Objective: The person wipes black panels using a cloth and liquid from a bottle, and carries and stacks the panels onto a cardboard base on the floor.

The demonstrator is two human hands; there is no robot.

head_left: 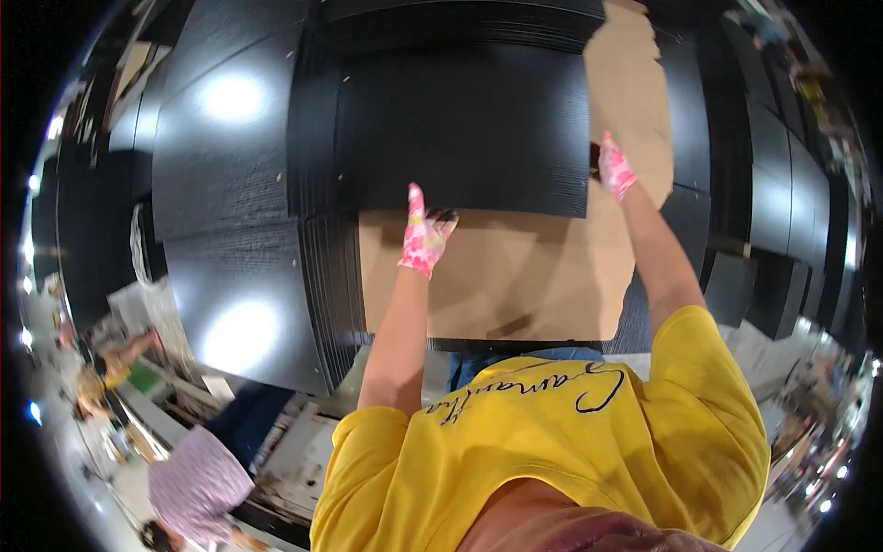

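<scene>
A flat black rectangular panel (464,129) lies in front of me, above a sheet of brown cardboard (515,276). My left hand (426,237), in a pink and white glove with dark fingertips, grips the panel's near edge; the thumb points forward and the other fingers are partly hidden. At the panel's right edge, my right hand (615,167) in a matching glove is closed on it, thumb up, with its fingers mostly out of sight.
Stacks of black panels (225,198) stand close on the left, some glossy under the lamps. More black panels (773,184) are at the right. A person in a pinkish patterned top (198,483) is at the lower left, and another person (97,386) is farther off.
</scene>
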